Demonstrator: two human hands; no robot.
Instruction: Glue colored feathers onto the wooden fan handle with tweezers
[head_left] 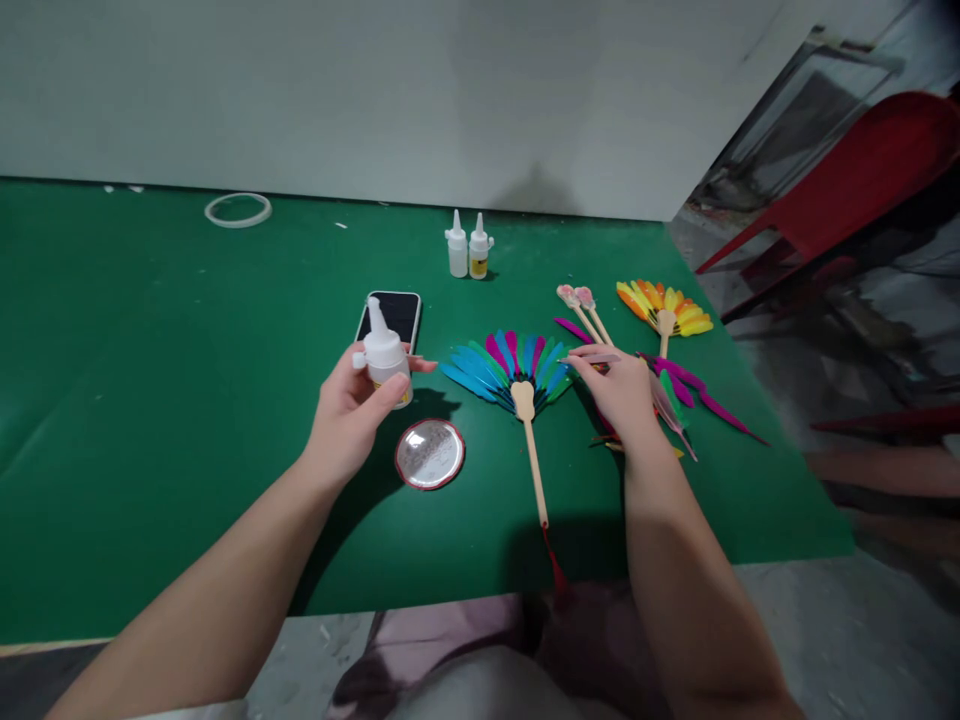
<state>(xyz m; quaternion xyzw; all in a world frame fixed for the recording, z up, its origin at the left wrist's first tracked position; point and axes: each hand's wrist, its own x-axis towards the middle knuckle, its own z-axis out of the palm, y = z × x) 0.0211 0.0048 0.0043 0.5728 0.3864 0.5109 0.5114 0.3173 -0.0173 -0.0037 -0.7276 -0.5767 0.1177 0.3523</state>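
My left hand (349, 415) is wrapped round a small white glue bottle (385, 355) with a pointed nozzle, held upright above the table. In my right hand (619, 385) is a slim pair of tweezers (596, 358), its tip at the right edge of a feather fan. This fan (523, 398) lies flat, with blue, green and magenta feathers spread from a wooden handle and a red tassel (555, 565) at the handle's end. Below my left hand lies a round shiny lid (430, 454) with a red rim. My right hand partly covers loose magenta feathers (679, 382).
A phone (397, 318) lies behind the held bottle. Two more glue bottles (468, 250) stand near the wall. A yellow-orange fan (664, 312) and wooden handles with pink tops (577, 297) are at right. A white ring (238, 210) lies far left; a red chair (847, 200) stands beyond the table.
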